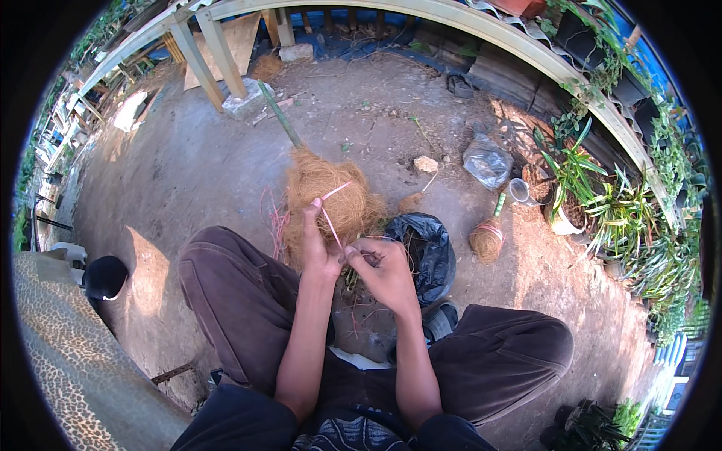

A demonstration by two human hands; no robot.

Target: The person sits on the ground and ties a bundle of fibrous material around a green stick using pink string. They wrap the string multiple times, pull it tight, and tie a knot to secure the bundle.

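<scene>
My left hand [320, 248] has its thumb raised, with a pink plastic string [333, 224] running over the thumb and down to my right hand [379, 265]. The fingers of my right hand pinch the string's lower part close to my left palm. Behind my left hand lies a large heap of brown coconut fibre [338, 197]. A green stalk [279, 113] rises beyond the heap. To its left rests a tangle of pink strings [274, 220]. Just past my right hand stands an open black plastic bag [437, 276] with dark material inside.
A fibre-wrapped ball [486, 241] tied with pink string lies to the right. Beyond it are a clear plastic bag [488, 160], a plastic cup [519, 190], a stone [426, 164] and potted plants [569, 175]. Wooden posts [220, 56] stand at the far left, a leopard-print cloth [62, 349] nearer.
</scene>
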